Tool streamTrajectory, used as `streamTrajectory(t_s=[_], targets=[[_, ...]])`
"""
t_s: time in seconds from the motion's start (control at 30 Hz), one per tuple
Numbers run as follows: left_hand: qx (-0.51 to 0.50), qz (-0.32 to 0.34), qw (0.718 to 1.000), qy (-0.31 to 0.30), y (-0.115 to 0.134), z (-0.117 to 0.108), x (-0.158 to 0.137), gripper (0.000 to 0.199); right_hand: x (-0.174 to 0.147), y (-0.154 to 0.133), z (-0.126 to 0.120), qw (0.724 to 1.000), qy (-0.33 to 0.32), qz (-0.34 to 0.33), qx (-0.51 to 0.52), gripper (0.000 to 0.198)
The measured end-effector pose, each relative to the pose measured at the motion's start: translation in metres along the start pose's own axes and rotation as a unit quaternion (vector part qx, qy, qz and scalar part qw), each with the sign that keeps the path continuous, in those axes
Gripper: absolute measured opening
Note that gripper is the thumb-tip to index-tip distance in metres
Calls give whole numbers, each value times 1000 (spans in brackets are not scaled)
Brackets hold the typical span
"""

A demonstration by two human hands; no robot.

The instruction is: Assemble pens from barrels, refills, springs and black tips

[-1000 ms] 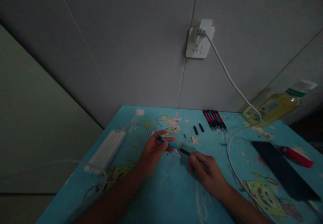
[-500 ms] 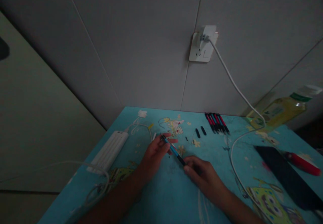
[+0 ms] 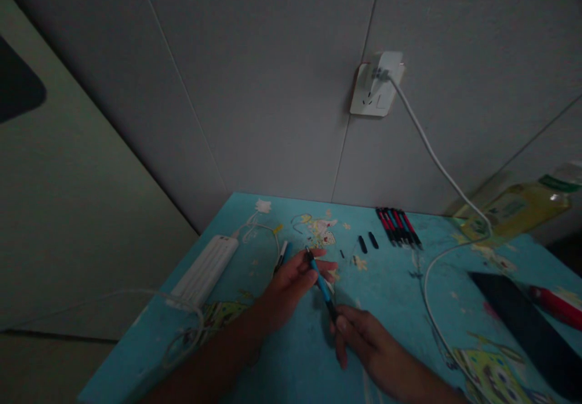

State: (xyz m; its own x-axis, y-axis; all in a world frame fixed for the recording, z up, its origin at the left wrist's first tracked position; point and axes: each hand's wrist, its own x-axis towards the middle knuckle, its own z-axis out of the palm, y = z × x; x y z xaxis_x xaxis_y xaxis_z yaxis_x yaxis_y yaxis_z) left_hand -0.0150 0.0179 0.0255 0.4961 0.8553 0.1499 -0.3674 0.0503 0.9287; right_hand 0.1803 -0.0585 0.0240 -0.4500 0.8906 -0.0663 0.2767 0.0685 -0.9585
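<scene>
A blue and black pen (image 3: 324,287) slants between my two hands above the blue cartoon-printed tabletop (image 3: 291,355). My left hand (image 3: 293,281) pinches its upper part between thumb and fingers, the other fingers stretched out behind it. At the lower black end, my right hand (image 3: 359,330) grips the pen with thumb and forefinger. Just beyond my left hand lie a white piece and a blue piece (image 3: 285,252), partly hidden by it. Two short black pieces (image 3: 362,244) and a tiny dark part (image 3: 342,253) rest farther back.
A row of red, blue and black pens (image 3: 399,227) lies near the wall. On the left is a white power strip (image 3: 203,270) with cords. A white cable (image 3: 430,264) runs from the wall socket (image 3: 373,91). To the right are a yellow bottle (image 3: 518,210), a dark flat strip (image 3: 527,331) and a red-handled object (image 3: 557,307).
The pen has turned steeper, and my right hand has shifted slightly lower with its fingers more extended. The whole view has moved a little. More of the pieces behind my left hand shows.
</scene>
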Motion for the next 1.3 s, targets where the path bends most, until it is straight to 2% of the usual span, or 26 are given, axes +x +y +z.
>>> streamTrajectory(t_s=[0.1, 0.23, 0.33, 0.4, 0.5, 0.63, 0.77, 0.97, 1.13, 1.3], targets=[[1, 8, 1000, -10, -1, 4, 0, 49, 1, -7, 5, 999, -8, 3, 33, 55], [-21, -17, 1000, -16, -4, 9, -2, 74, 5, -6, 13, 999, 15, -2, 48, 54], [-27, -18, 999, 7, -5, 11, -2, 84, 5, 2, 16, 999, 41, -9, 2, 51], [-14, -13, 1000, 18, -4, 11, -1, 82, 5, 7, 13, 996, 69, -9, -61, 48], [-1, -18, 1000, 2, -3, 10, 0, 71, 5, 11, 3, 986, 109, -9, -129, 42], [12, -41, 999, -30, -8, 8, 1, 59, 5, 12, -11, 976, 151, -11, -160, 38], [21, -55, 997, -47, -12, 5, 0, 53, 4, 10, -15, 971, 164, -9, -173, 36], [31, -78, 995, -45, -9, 5, 0, 62, 4, 6, -12, 966, 155, -34, -202, 34], [46, -80, 995, -36, -7, 4, 1, 60, 2, 8, -12, 965, 141, -26, -218, 31], [53, -75, 995, -48, -4, 5, 1, 67, 2, 8, -11, 966, 125, -22, -225, 31]])
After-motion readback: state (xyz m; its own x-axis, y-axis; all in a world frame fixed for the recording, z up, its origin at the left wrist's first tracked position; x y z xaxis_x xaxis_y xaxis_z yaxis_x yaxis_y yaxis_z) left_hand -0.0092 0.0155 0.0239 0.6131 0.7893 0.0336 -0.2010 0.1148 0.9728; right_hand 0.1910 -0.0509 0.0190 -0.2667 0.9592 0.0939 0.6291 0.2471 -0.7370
